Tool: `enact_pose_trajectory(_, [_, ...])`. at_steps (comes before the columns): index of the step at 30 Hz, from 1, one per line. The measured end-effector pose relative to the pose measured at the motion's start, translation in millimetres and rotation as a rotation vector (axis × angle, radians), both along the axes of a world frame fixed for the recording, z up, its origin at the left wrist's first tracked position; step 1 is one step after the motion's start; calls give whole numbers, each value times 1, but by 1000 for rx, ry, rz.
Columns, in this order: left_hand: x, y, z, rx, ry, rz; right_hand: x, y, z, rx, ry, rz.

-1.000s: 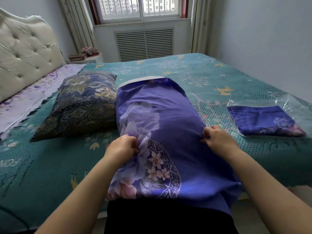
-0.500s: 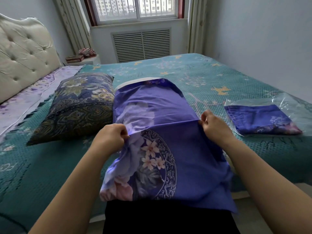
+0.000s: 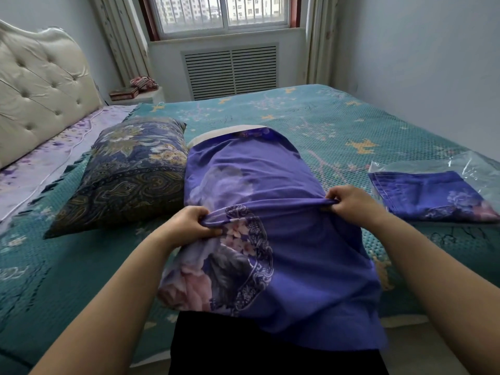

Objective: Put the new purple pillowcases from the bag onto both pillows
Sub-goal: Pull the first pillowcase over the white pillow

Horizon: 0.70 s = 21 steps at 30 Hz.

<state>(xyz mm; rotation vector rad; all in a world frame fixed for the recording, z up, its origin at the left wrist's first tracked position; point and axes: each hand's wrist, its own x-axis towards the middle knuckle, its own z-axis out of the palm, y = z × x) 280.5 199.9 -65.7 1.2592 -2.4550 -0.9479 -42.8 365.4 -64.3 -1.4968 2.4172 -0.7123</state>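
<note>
Now your left hand and right hand each pinch a bunched fold of the purple pillowcase, mid-frame on the bed; its pillow shows at the far end.

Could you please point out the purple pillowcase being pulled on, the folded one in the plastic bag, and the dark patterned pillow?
purple pillowcase (image 3: pixel 270 180): head view, plain upper panel over the pillow.
folded pillowcase (image 3: pixel 422 193): head view, its flat top face.
dark patterned pillow (image 3: pixel 127 171): head view, middle of its top.
</note>
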Motion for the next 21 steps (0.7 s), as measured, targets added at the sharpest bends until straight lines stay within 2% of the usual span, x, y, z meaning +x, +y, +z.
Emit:
enact_pose_trajectory(2, [-11,4,0,-268,39,137,11,-7,-2,-138,94,-192])
enact_pose_trajectory(4, [-25,12,3,-505,75,288,22,-14,-2,-126,165,-274])
enact_pose_trajectory(6, [-35,13,5,-591,105,352,26,-24,0,-135,104,-303])
enact_pose_trajectory(8, [-46,8,5,-465,218,403,28,-37,4,-262,-116,-312])
enact_pose_trajectory(9, [-50,4,5,-323,333,418,31,-42,7,-334,-259,-298])
enact_pose_trajectory(11, [-55,0,11,92,613,406,31,-49,12,-407,-625,-228])
enact_pose_trajectory(12, [-54,-5,13,280,680,388,28,-47,16,-386,-813,-169])
enact_pose_trajectory(13, [-49,-13,14,385,688,357,24,-43,19,-323,-953,-108])
enact_pose_trajectory(14, [-43,-21,14,407,615,312,16,-41,21,-238,-988,-69])
enact_pose_trajectory(15, [-36,-32,15,376,532,295,7,-40,21,-166,-931,-59])
enact_pose_trajectory(17, [-22,-38,16,375,397,230,-4,-38,16,-73,-654,-80])
enact_pose_trajectory(18, [-16,-38,15,436,363,159,-6,-37,11,-56,-585,-59])
enact_pose_trajectory(19, [-9,-39,9,507,319,80,-6,-35,6,-51,-633,-23])
enact_pose_trajectory(21, [1,-34,2,629,254,-75,-6,-26,-2,-9,-860,81])
